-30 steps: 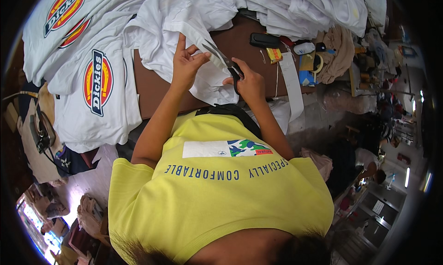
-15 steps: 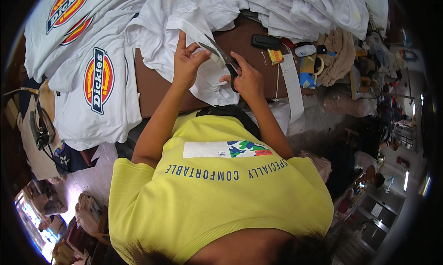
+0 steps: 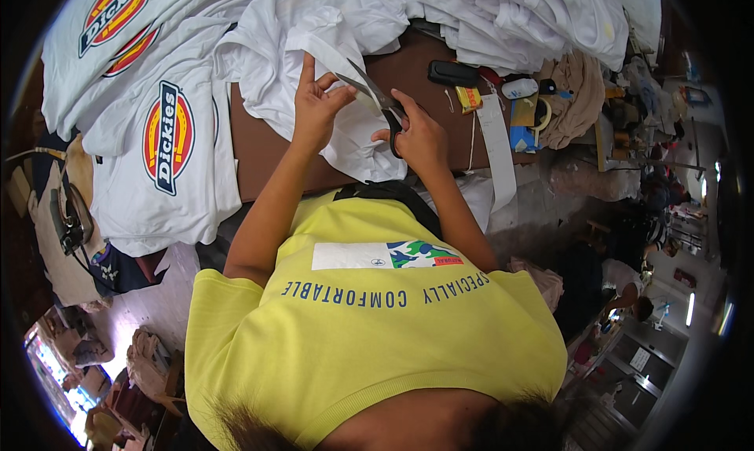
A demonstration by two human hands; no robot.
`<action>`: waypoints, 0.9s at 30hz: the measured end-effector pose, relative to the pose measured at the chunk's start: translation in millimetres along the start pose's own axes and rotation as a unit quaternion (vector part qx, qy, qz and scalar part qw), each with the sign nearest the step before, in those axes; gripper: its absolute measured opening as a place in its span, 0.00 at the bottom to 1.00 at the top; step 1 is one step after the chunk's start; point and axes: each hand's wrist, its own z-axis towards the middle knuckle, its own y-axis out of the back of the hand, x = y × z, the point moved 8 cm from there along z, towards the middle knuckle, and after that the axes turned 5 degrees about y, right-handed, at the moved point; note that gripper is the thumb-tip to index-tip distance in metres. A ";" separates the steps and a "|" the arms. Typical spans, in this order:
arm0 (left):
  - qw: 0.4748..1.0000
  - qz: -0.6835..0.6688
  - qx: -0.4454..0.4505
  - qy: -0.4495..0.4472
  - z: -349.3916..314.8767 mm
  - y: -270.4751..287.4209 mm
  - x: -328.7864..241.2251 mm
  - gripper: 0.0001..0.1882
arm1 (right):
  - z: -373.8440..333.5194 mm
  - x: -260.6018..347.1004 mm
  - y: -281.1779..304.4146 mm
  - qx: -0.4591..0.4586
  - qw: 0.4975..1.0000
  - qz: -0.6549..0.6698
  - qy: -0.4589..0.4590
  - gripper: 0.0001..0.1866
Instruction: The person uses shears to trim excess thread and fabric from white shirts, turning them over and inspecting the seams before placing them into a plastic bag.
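Left hand (image 3: 318,105) pinching a strip of white cloth (image 3: 330,54) at about 11 o'clock. Right hand (image 3: 420,137) at 12 o'clock, squeezed around black scissors (image 3: 377,97), blades apart on the strip. Brown table (image 3: 259,148) underneath. Printed white shirts (image 3: 169,137) piled at 9 o'clock.

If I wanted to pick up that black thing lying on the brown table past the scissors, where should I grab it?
Probably around its middle. The black case is long and narrow and lies flat on the brown table, with bare tabletop along its near side. Come down from above and pinch across its short width; the white shirts crowd its far side.
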 end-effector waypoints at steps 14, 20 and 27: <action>1.000 -0.012 -0.019 -0.002 6.6 6.2 -4.1 0.49 | -1.4 -5.4 -4.1 -0.016 1.000 -0.007 0.007 0.33; 1.000 -0.010 -0.014 -0.007 4.1 0.1 -5.0 0.49 | 9.1 3.0 -3.7 -0.029 0.999 -0.012 0.029 0.35; 0.997 -0.058 -0.040 0.014 11.4 8.6 -6.4 0.45 | -0.5 -14.1 -11.6 -0.025 0.999 0.015 0.027 0.27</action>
